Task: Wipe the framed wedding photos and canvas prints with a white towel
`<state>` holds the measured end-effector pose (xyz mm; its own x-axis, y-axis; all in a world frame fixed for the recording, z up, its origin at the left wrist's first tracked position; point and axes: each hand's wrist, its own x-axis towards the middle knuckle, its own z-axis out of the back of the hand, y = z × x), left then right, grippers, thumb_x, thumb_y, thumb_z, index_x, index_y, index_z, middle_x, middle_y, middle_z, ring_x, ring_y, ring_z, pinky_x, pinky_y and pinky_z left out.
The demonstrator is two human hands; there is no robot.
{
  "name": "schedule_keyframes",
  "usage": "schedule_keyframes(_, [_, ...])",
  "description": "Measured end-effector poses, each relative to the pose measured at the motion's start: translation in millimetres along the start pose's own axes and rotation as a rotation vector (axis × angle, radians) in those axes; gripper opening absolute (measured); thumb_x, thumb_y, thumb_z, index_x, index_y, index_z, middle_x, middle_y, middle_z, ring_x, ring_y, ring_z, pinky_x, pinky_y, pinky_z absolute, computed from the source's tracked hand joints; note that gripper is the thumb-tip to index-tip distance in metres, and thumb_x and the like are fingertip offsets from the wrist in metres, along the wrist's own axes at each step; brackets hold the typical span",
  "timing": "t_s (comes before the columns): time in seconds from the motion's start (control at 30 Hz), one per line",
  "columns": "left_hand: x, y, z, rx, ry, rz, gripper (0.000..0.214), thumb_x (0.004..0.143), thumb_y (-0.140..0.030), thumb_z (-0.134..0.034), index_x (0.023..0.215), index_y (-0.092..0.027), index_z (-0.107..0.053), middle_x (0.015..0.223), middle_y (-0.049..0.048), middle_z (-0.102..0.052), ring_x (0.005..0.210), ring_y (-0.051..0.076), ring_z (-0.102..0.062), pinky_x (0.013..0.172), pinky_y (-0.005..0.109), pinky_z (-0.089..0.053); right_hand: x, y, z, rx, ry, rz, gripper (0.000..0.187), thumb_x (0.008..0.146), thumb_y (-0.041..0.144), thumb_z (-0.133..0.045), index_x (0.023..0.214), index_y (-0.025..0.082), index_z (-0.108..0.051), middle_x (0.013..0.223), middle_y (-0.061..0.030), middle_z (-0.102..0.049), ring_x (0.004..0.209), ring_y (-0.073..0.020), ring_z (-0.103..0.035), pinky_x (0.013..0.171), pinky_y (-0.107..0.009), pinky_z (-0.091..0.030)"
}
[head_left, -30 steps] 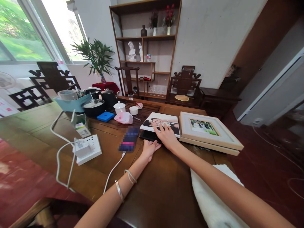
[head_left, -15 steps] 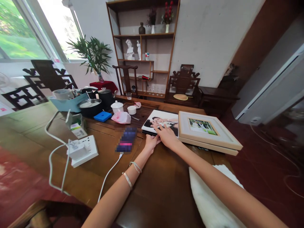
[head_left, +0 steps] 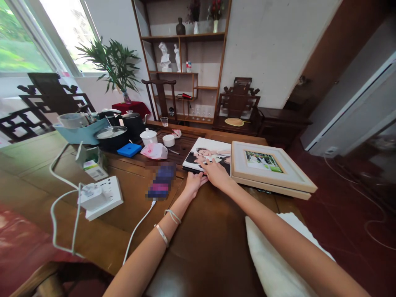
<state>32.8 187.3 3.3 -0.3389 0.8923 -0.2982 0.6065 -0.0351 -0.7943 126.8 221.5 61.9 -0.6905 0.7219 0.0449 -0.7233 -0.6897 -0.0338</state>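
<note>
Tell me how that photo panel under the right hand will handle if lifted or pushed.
The photo panel lies flat with straight edges and no sag, so it is probably stiff, not floppy. Its smooth printed face under the right hand may be slippery. Lying flat, it should slide rather than tip or roll.

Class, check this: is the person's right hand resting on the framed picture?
No, the right hand lies flat on the photo album, beside the framed picture.
</note>
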Motion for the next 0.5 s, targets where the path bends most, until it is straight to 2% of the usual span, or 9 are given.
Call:
schedule_keyframes(0.23, [-1,-5,-1.2,0.033,-0.018,0.035,0.029,0.078,-0.002,-0.06,0.103,-0.012,-0.047,0.091,0.0126,-0.069,0.083,0.02,-0.07,0.085,0.043,-0.053,-4,-5,1,0.061,-0.008,0.006,0.054,0.086,0.017,-0.046,0.138,0.019,-0.033,0.136,-0.0134,-0.043,0.125,-0.0288,-0.036,0.093,-0.039,-0.037])
schedule_keyframes(0.37, [-6,-12,2.3,0.083,-0.054,0.066,0.027,0.081,-0.003,-0.056,0.105,-0.006,-0.046,0.088,0.0202,-0.069,0.074,0.023,-0.071,0.082,0.043,-0.054,-6,-14,-3,0.1,0.003,0.016,0.058,0.083,0.02,-0.051,0.138,0.021,-0.032,0.141,-0.0102,-0.038,0.128,-0.0267,-0.032,0.095,-0.038,-0.036])
schedule_keyframes(0.5, [-12,-19,8.0,0.111,-0.124,0.023,0.042,0.086,-0.004,-0.048,0.123,-0.009,-0.028,0.099,0.0227,-0.065,0.067,0.02,-0.072,0.079,0.04,-0.055,-7,-17,-5,0.121,-0.004,0.032,0.059,0.083,0.022,-0.051,0.138,0.021,-0.032,0.14,-0.0117,-0.039,0.127,-0.0263,-0.034,0.095,-0.036,-0.037])
